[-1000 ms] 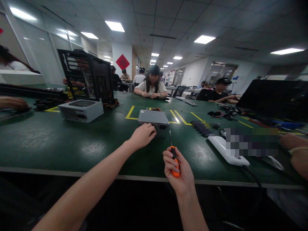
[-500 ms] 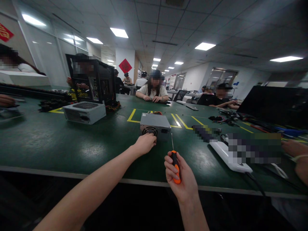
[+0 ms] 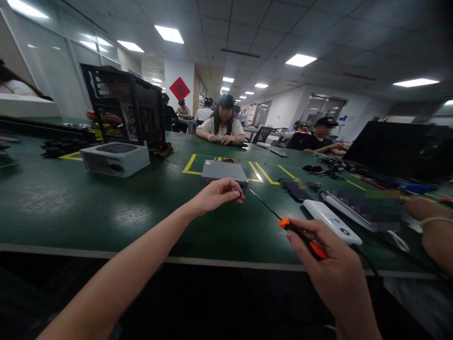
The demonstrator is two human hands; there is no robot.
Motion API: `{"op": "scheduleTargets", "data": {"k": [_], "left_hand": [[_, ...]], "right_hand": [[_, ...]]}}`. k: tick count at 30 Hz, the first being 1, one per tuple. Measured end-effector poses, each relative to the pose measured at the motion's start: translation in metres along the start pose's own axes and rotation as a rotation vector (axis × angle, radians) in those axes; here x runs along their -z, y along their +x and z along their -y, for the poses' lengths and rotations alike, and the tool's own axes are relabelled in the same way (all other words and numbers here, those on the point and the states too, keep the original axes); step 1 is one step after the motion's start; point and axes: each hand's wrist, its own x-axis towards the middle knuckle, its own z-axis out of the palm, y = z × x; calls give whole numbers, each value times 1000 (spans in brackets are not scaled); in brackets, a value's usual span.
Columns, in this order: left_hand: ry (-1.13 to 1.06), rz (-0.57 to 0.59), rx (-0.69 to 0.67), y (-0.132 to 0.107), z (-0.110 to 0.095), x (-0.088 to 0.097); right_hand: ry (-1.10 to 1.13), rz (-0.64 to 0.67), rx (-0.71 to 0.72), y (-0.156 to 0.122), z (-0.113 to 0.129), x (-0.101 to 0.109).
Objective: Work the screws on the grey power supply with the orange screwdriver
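Observation:
In my right hand is a screwdriver with an orange and black handle; its thin shaft slants up and left. The shaft's tip is just right of the fingers of my left hand, apart from them. My left hand is closed, thumb against curled fingers, and whatever is in it is too small or hidden to make out. Behind it sits a grey computer power supply on the green table. The left hand covers most of the power supply's front face.
Left of me stand a second power supply and an open black computer case. To the right lie a white power strip, a blurred-out dark object and cables. A co-worker sits opposite; another person's hand is at the right edge.
My left hand has come off the power supply's fan side and risen slightly, fingers curled. My right hand has moved right, tilting the screwdriver from upright to slanting left. The view has shifted slightly.

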Motion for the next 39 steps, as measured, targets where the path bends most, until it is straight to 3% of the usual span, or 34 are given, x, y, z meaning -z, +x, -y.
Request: {"op": "scheduleTargets", "data": {"k": [5, 22, 32, 35, 39], "left_hand": [[-103, 22, 26, -4, -3, -3], [-99, 87, 49, -6, -9, 0], [-42, 117, 59, -6, -7, 1], [-57, 133, 77, -6, -5, 2], [-108, 103, 127, -5, -2, 3]], "right_hand": [[-126, 42, 137, -4, 3, 2], [-205, 18, 211, -10, 8, 2], [-298, -4, 332, -13, 10, 2], [-228, 14, 277, -15, 9, -3], [88, 189, -49, -15, 1, -19]]}}
